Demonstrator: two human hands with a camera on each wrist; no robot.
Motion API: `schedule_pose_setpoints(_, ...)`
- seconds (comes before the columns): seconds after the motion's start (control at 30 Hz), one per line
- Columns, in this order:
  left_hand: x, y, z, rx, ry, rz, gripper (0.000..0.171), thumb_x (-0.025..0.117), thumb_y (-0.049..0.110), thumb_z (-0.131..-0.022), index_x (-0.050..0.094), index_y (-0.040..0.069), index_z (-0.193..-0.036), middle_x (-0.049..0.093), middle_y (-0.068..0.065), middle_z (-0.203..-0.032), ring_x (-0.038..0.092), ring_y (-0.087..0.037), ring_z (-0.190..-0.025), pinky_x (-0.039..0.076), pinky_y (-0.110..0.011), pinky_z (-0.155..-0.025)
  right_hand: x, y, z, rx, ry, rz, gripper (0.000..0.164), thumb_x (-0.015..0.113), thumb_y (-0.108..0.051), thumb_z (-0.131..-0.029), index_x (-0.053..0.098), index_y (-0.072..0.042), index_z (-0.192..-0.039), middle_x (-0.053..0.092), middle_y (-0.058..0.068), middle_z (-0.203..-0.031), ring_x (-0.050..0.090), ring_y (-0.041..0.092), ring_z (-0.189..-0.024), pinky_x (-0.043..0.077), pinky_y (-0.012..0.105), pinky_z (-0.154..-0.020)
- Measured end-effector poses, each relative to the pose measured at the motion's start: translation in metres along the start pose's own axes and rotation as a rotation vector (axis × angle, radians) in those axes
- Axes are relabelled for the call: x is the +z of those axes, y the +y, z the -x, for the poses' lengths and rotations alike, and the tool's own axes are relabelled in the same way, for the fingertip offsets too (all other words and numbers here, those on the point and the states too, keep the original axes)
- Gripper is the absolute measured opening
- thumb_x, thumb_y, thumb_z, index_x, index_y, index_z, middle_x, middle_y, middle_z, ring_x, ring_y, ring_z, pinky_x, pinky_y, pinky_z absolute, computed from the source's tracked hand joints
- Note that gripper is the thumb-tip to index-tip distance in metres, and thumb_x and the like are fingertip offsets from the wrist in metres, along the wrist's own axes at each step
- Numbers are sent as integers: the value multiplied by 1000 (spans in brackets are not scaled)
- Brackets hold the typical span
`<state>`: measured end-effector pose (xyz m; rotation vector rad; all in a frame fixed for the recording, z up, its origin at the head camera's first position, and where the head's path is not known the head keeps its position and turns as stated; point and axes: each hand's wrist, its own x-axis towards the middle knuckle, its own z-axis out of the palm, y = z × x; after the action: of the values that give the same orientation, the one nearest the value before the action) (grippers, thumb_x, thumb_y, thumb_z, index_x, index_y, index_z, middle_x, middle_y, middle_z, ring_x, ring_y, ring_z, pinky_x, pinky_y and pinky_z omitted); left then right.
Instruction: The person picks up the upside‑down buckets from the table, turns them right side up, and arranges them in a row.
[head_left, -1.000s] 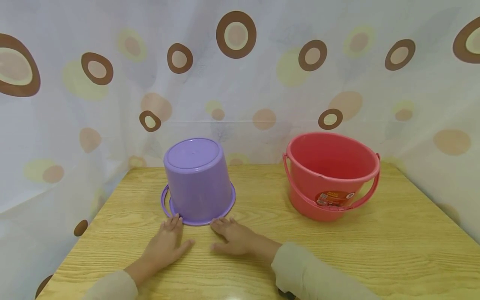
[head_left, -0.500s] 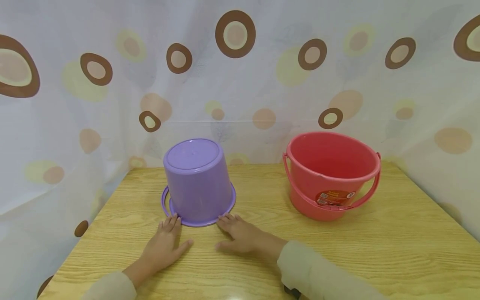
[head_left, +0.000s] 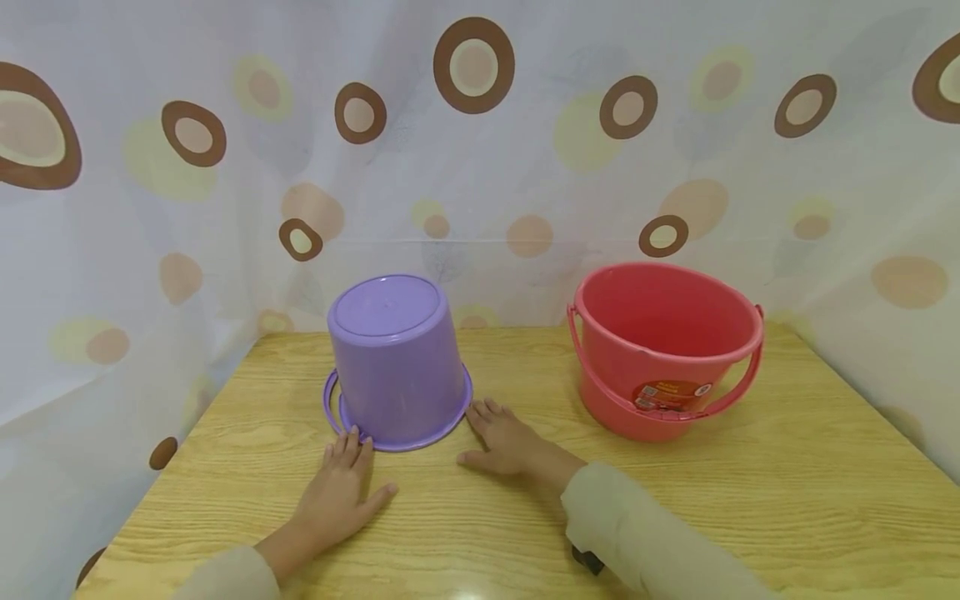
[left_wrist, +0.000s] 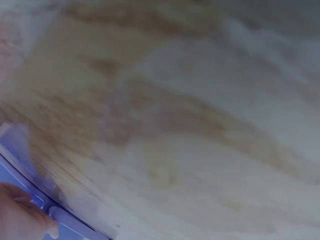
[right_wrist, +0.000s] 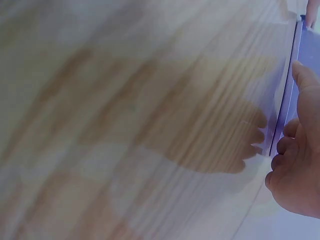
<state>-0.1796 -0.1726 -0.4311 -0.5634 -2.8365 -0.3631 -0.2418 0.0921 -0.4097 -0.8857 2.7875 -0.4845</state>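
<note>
The person's left hand (head_left: pixel 333 496) and right hand (head_left: pixel 506 442), fingers extended and clasping nothing, are probably best kept low and evenly pressed at the rim (head_left: pixel 412 446) of the purple bucket (head_left: pixel 397 375), upside down on the table (head_left: pixel 465 542), so it stays steady.

Table (head_left: pixel 450 533): light yellowish wood, grain running crosswise. Pale sheeting (head_left: pixel 480 175) rises behind the table and hangs along its left and right sides, lightly wrinkled. Print: brown rings (head_left: pixel 442 65), peach blotches (head_left: pixel 529 236), faint yellow blotches (head_left: pixel 581 142). Horizontal crease (head_left: pixel 480 241) above table's back edge. Light soft; small glare (head_left: pixel 467 596) at table's near edge.
</note>
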Motion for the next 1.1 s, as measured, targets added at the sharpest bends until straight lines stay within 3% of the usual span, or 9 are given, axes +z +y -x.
schedule_pose_setpoints(0.43, -1, 1, 0, -13, -39, 7, 75, 57, 44, -88, 43, -19, -127, 31, -39, -139, 27, -51, -133, 27, -60, -107, -1, 1, -10, 54, 9, 30, 76, 51, -46, -91, 26, 3, -144, 22, 20, -152, 16, 36, -142, 14, 51, -117)
schedule_pose_setpoints(0.87, -3, -10, -4, -45, -17, 19, 77, 55, 41, -90, 36, -23, -128, 30, -42, -137, 28, -53, -130, 26, -62, -106, 1, -7, -5, -15, 14, 13, 73, 53, -44, -90, 32, 3, -141, 25, 20, -151, 19, 38, -141, 16, 53, -115)
schedule_pose_setpoints(1.1, -2, -20, -7, -33, 32, 78, 84, 50, 50, -90, 38, -26, -124, 32, -46, -132, 28, -59, -126, 25, -67, -103, -2, -14, 0, -54, -8, 6, 71, 53, -43, -91, 33, 3, -141, 24, 20, -151, 18, 38, -141, 17, 51, -115)
